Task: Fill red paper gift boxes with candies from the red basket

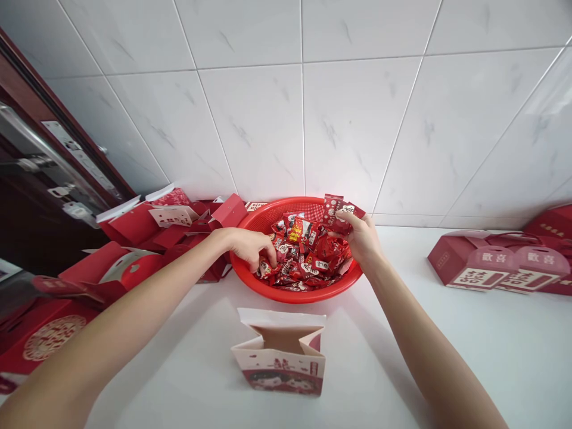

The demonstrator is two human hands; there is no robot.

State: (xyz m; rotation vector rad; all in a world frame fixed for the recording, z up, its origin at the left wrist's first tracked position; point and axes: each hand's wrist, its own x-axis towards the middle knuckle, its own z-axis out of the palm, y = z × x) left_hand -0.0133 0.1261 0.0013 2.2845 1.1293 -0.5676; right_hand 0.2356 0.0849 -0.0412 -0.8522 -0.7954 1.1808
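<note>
A red plastic basket (pixel 286 293) holds many wrapped candies (pixel 308 262) in red packaging. My left hand (pixel 255 245) reaches over its left rim, fingers bent down onto the candies; whether they pinch one is hidden. Above the right rim, my right hand (pixel 364 238) is closed on red candy packets (pixel 333 210), holding them up between thumb and fingers. In front of the basket stands a paper gift box (pixel 279 363) with its top open, white and red with a printed picture on the front.
Many red gift boxes (pixel 134 226), some with raised flaps, crowd the left side by a dark door frame (pixel 58 119). Closed red boxes (pixel 473 259) with printed characters stand at the right. A white tiled wall (pixel 348 119) rises behind the white table (pixel 402 286).
</note>
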